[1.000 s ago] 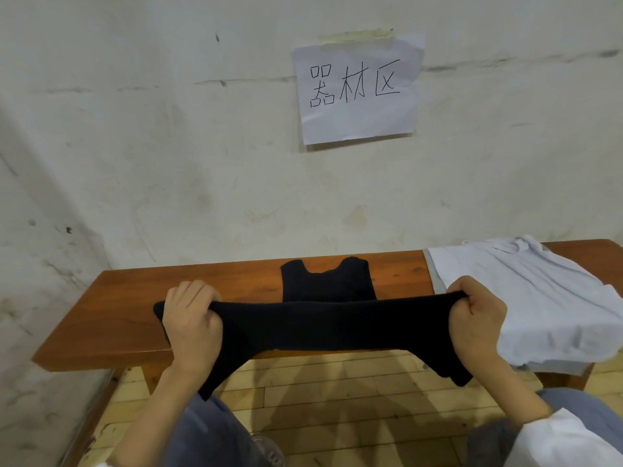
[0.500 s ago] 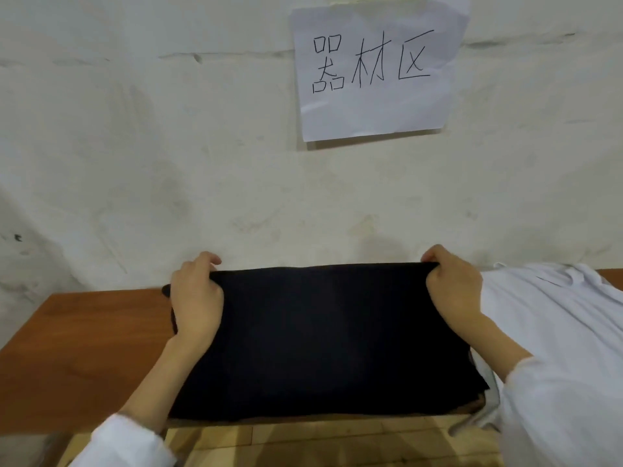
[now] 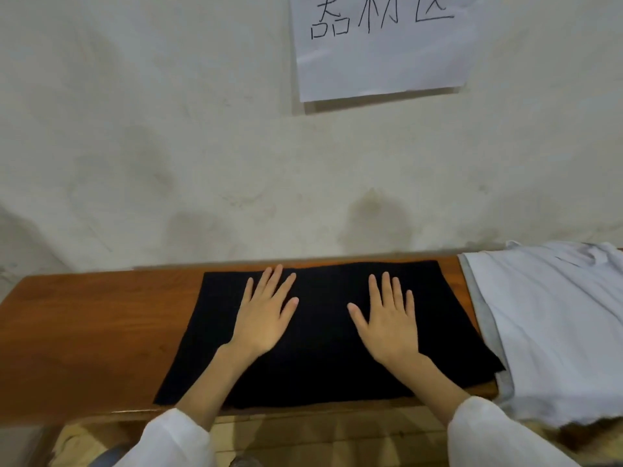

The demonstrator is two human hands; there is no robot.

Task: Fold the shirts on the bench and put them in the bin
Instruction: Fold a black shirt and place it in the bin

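Note:
A black shirt (image 3: 323, 358) lies folded into a flat rectangle across the middle of the wooden bench (image 3: 91, 335). My left hand (image 3: 266, 315) rests flat on its left half, fingers straight and spread. My right hand (image 3: 387, 318) lies flat on its right half in the same way. A pale blue-white shirt (image 3: 553, 325) lies rumpled on the bench's right end, its edge touching the black shirt and its front hanging over the bench edge. No bin is in view.
A plaster wall stands right behind the bench, with a paper sign (image 3: 381, 45) taped to it. Bare bench wood stretches to the left of the black shirt. Wooden floor (image 3: 323, 436) shows below the front edge.
My hands carried the black shirt's near edge up and over to the back, let go of it, and now lie flat on the folded cloth. The view has come closer to the bench.

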